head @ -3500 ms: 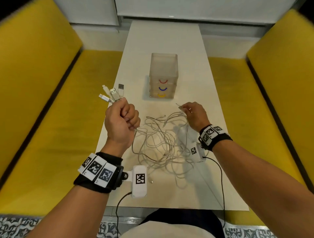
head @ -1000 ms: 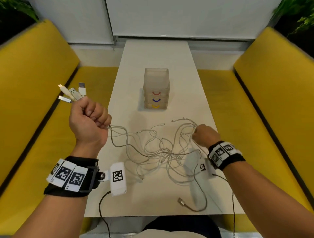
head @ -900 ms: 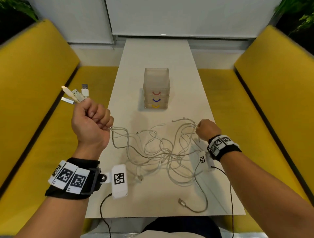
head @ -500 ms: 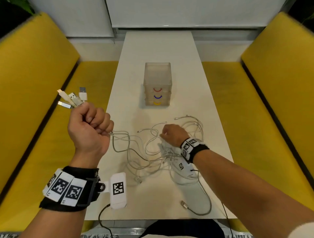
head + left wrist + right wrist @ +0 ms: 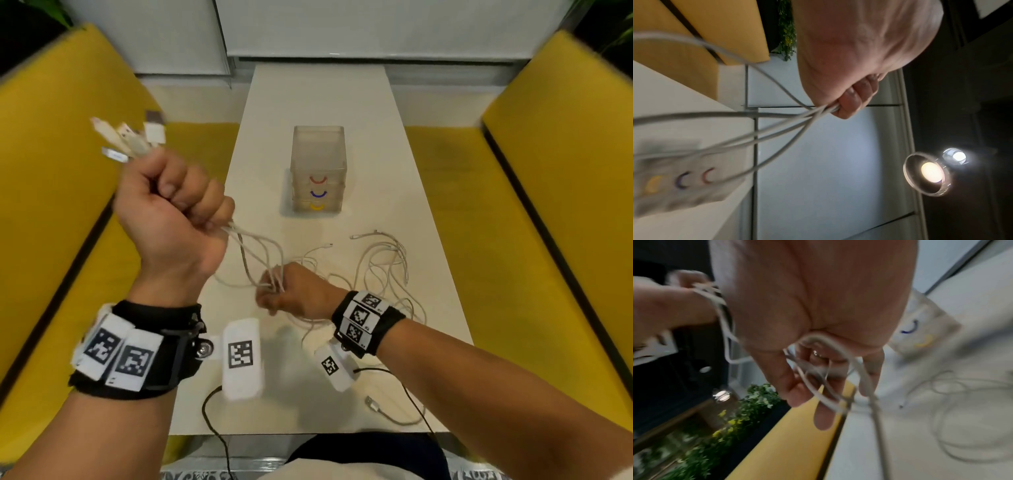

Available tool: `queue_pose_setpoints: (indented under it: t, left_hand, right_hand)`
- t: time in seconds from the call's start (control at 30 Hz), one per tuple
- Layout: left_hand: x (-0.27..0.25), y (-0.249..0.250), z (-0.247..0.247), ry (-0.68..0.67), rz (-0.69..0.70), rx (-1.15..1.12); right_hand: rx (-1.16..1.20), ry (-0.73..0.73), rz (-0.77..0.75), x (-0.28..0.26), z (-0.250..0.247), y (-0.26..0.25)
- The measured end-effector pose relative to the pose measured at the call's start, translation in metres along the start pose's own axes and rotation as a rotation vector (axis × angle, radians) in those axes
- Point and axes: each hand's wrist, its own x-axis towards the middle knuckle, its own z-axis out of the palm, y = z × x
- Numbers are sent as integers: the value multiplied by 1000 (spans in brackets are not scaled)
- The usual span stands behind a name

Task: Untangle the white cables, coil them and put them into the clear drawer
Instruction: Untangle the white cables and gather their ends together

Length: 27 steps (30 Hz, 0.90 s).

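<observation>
My left hand (image 5: 171, 212) is raised over the table's left edge in a fist that grips several white cables (image 5: 380, 263). Their USB plugs (image 5: 132, 140) stick out above the fist. The strands (image 5: 756, 129) leave under my little finger and slope down to my right hand (image 5: 287, 294), which is low over the table. There they run across the palm and between its loosely curled fingers (image 5: 824, 418). The rest of the tangle lies on the table to the right. The clear drawer unit (image 5: 318, 161), with red, blue and yellow handles, stands closed further back.
The narrow white table (image 5: 318, 96) runs away from me between two yellow benches (image 5: 548, 205). One loose cable end with a plug (image 5: 373, 404) lies near the front edge. Black wires from the wrist cameras hang over that edge.
My right hand left the right side of the tangle, crossed leftward and took the strands just below my left fist. My left hand rose higher with the plug ends.
</observation>
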Motion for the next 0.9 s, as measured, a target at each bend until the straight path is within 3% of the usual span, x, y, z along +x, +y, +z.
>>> queue_pose_setpoints:
  t: [0.1,0.2,0.3,0.5,0.8,0.9]
  left_hand:
    - [11,32,-6,-90,75,-134]
    - [26,59,-29,-267,85,-442]
    - [27,69,-28,-263,138,-460]
    - [1,57,8,0,175,-41]
    - [-4,48,6,71,149,-21]
    - [-4,47,4,72,149,-49]
  right_hand:
    - [-95,57,141,-9,-8,23]
    - [-203,102,319,-16,-20,40]
    - [-179,134,396,-19,-35,43]
    - [11,430,219,-18,-69,-15]
    - [155,666,-131,-56,-140,-151]
    - [272,721,-274,-64,-161,-170]
